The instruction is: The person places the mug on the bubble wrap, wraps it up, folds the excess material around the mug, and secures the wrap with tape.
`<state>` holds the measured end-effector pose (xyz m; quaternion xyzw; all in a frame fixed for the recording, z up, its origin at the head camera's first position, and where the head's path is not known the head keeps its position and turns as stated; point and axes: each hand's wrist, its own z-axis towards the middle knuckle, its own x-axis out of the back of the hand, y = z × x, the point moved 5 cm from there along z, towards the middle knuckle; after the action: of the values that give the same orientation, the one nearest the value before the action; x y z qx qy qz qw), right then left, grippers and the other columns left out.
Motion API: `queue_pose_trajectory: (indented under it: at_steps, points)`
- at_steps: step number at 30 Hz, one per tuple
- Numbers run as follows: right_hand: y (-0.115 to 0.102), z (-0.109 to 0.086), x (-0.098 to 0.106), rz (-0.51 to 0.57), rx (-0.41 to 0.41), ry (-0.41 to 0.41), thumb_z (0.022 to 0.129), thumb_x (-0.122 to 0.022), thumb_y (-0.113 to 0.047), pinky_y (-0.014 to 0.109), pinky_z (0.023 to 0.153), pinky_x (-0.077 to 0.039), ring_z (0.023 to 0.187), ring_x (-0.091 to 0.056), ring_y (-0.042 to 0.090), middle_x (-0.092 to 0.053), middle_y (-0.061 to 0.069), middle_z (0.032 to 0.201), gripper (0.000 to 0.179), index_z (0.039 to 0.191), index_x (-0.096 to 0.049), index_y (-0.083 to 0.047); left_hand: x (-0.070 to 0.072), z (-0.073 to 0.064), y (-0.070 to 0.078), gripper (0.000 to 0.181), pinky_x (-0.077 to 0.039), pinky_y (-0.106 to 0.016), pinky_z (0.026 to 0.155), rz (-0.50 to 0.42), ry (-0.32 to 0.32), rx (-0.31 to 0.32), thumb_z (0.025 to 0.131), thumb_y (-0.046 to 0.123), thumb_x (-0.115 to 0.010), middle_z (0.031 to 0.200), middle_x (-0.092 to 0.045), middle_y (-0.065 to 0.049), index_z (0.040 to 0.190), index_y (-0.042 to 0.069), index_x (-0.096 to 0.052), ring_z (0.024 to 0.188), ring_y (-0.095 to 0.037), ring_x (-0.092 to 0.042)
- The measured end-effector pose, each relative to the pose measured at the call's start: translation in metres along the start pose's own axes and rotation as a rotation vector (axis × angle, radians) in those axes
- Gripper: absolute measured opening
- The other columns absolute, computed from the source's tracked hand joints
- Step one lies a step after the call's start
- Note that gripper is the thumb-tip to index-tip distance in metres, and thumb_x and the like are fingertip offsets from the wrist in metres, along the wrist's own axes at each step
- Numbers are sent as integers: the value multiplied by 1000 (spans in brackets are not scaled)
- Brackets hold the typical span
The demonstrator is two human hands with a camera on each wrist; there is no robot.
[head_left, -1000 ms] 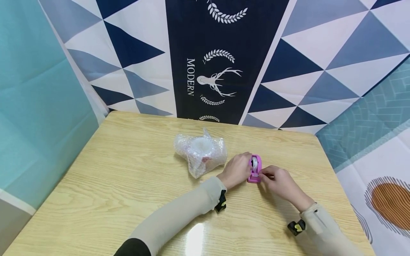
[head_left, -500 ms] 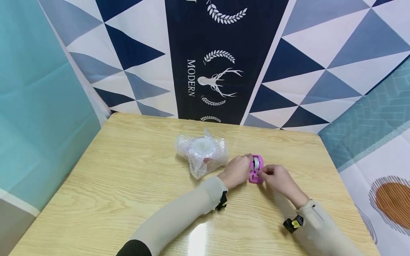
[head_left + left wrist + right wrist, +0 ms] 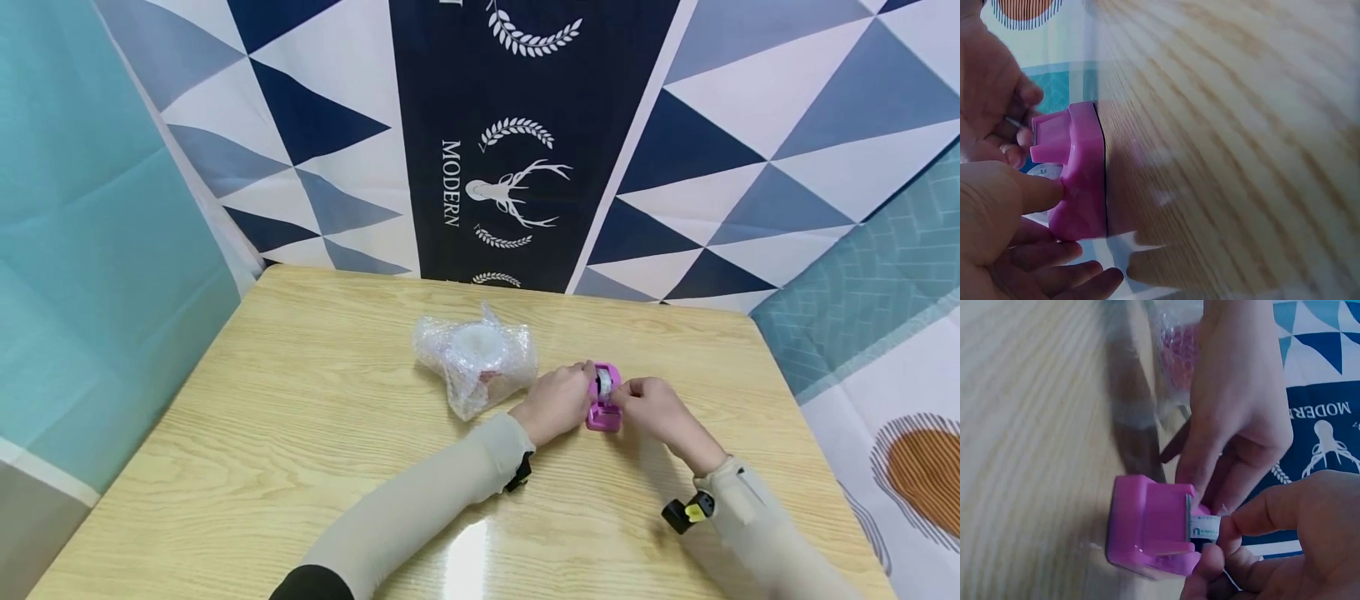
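A small pink tape dispenser (image 3: 603,418) stands on the wooden table. My left hand (image 3: 557,403) grips it from the left, and in the left wrist view its thumb (image 3: 1041,192) presses the dispenser's side while the other fingers spread out at the end. From the right, my right hand (image 3: 662,417) reaches to the roll. In the right wrist view a short end of white printed tape (image 3: 1205,527) shows behind the toothed cutter, pinched between the right thumb and forefinger. Those fingers and the dispenser's body mostly hide the roll there.
Left of the dispenser lies a bundle in bubble wrap (image 3: 480,367), close to my left hand. The wooden table (image 3: 300,417) ends at a patterned cloth (image 3: 517,167) behind. Black wrist cameras sit on both sleeves.
My right fingertips have shifted from the dispenser's cutter end back toward the roll. The left hand keeps its grip, and the bundle stays where it was.
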<state>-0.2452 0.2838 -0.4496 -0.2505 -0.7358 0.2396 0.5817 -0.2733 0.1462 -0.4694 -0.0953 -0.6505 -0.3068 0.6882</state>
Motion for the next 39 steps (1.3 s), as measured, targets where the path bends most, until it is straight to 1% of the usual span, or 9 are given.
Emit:
queue_pose_trajectory:
  at_steps: [5, 8, 14, 19, 22, 26, 31, 37, 39]
  points:
    - [0, -3, -3, 23, -12, -21, 102, -54, -25, 29, 56, -39, 69, -47, 16, -57, 4, 77, 33, 90, -67, 3, 2, 1, -1, 46, -60, -23, 85, -38, 28, -32, 102, 24, -63, 136, -67, -8, 143, 4, -57, 109, -18, -72]
    - [2, -4, -6, 79, -33, -27, 104, -55, -27, 27, 53, -39, 64, -47, 14, -57, 3, 73, 33, 92, -66, 3, 2, 2, -2, 38, -58, -23, 92, -76, 51, -65, 102, 20, -63, 136, -67, -9, 137, 4, -62, 114, -19, -71]
    - [6, -7, -9, 141, -62, -24, 103, -59, -25, 26, 50, -40, 58, -47, 12, -60, 4, 69, 31, 92, -66, 3, 3, 3, -2, 27, -58, -17, 82, -83, 55, -99, 103, 18, -61, 118, -71, -6, 126, 4, -66, 99, -15, -72]
    - [8, -12, -7, 127, -62, 3, 100, -63, -24, 27, 53, -44, 64, -55, 16, -67, 6, 73, 30, 93, -71, 4, 4, 6, -2, 25, -58, -16, 76, -72, 38, -77, 103, 19, -61, 110, -70, -3, 123, 5, -66, 92, -13, -71]
    - [10, -16, -7, 152, -70, -1, 101, -63, -24, 28, 56, -49, 69, -60, 17, -70, 7, 77, 31, 94, -72, 4, 4, 6, -2, 28, -58, -16, 77, -60, 34, -64, 104, 20, -60, 111, -70, -2, 127, 5, -65, 92, -13, -70]
    - [15, -23, -11, 264, -105, -63, 103, -60, -24, 28, 59, -54, 70, -62, 14, -70, 4, 77, 33, 98, -71, 6, 3, 6, -2, 31, -58, -17, 80, -57, 23, -60, 104, 22, -60, 115, -70, -2, 130, 5, -65, 96, -13, -71]
    - [19, -31, -12, 449, -129, -174, 104, -59, -22, 26, 64, -57, 71, -64, 12, -70, 3, 79, 33, 105, -69, 10, 2, 7, -2, 31, -56, -14, 76, -70, 15, -52, 104, 21, -61, 113, -71, -2, 129, 5, -65, 92, -10, -70]
    - [30, -38, -16, 562, -186, -301, 105, -60, -27, 23, 62, -52, 70, -62, 9, -70, 1, 78, 29, 95, -70, -2, 2, 6, 0, 33, -58, -16, 80, -70, 9, -45, 104, 21, -60, 118, -71, -3, 133, 5, -64, 96, -12, -71]
    - [33, -41, -18, 578, -194, -344, 105, -60, -27, 22, 61, -52, 71, -64, 9, -71, 1, 79, 28, 97, -72, -3, 1, 5, 1, 34, -58, -17, 82, -67, 7, -47, 104, 22, -60, 119, -71, -3, 133, 5, -64, 99, -13, -72]
